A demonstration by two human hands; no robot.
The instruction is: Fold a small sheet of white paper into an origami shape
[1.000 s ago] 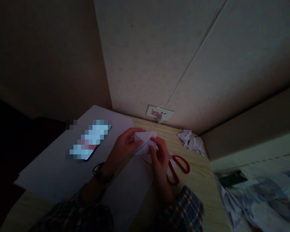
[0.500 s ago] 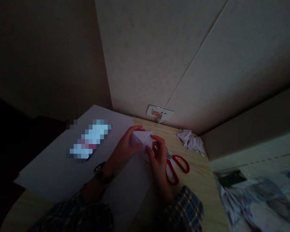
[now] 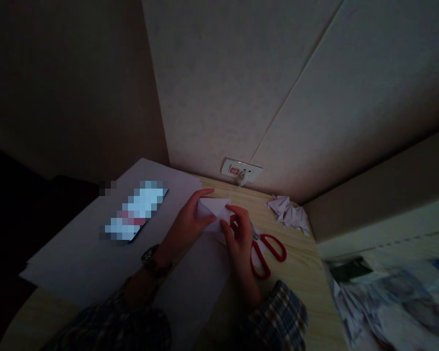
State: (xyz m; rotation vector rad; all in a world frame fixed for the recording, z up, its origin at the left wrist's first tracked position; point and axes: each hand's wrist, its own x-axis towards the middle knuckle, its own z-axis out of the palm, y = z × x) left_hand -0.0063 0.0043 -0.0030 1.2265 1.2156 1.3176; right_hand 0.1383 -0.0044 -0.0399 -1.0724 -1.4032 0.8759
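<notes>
Between my hands is a small folded piece of white paper (image 3: 212, 210), with a triangular flap pointing down on its near face. My left hand (image 3: 190, 217) grips its left side, thumb across the front and fingers behind. At the paper's right edge, my right hand (image 3: 238, 229) pinches it between thumb and fingers. Scissors (image 3: 261, 253) with red handles lie just right of my right hand, their blades partly hidden behind it. Under my hands spread large white paper sheets (image 3: 183, 302).
A lit phone (image 3: 137, 212), its screen blurred out, lies on the sheets at left. Several folded paper pieces (image 3: 287, 214) sit at the table's (image 3: 300, 282) back right corner. A wall socket (image 3: 241, 170) holds a plug. More folded paper (image 3: 354, 312) lies on a surface at right.
The folded paper has tilted slightly, so its triangular flap looks flatter and shows more of the front. Both hands keep their hold, nearly in the same place.
</notes>
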